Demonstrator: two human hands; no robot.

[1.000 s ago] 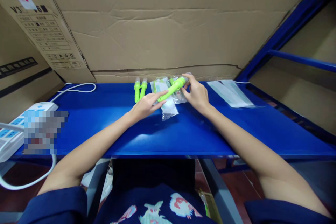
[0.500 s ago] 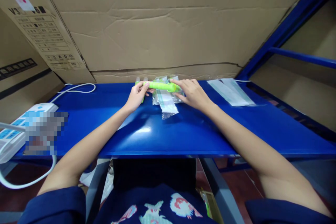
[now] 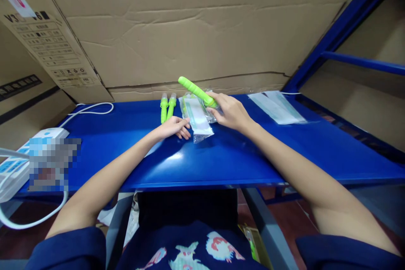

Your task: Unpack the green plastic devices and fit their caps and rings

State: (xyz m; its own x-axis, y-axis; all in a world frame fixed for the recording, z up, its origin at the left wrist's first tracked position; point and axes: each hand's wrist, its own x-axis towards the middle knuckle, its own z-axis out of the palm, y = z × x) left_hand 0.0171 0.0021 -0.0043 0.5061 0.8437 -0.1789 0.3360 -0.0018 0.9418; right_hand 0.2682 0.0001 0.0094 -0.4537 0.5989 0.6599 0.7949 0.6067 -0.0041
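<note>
My right hand (image 3: 232,112) is closed around the lower end of a bright green ridged stick (image 3: 195,89), whose other end points up and left. My left hand (image 3: 175,128) is low over the desk with its fingers loosely stretched out, and it holds nothing. Its fingertips are beside a clear plastic packet (image 3: 199,120) with a white and pale green strip. Just behind the left hand, two green sticks with clear caps (image 3: 167,104) lie side by side. More clear wrapping with green pieces lies partly hidden beneath the held stick.
The blue desk (image 3: 152,164) backs onto a cardboard wall (image 3: 202,42). Flat pale packets (image 3: 278,107) lie on the right. On the left are a white power strip (image 3: 53,135), white cable (image 3: 95,112) and a blurred-out item. A blue metal frame (image 3: 319,57) rises at the right.
My left hand has let go of the green stick and moved down toward me. The stick, now in my right hand alone, has tilted with its free end upward.
</note>
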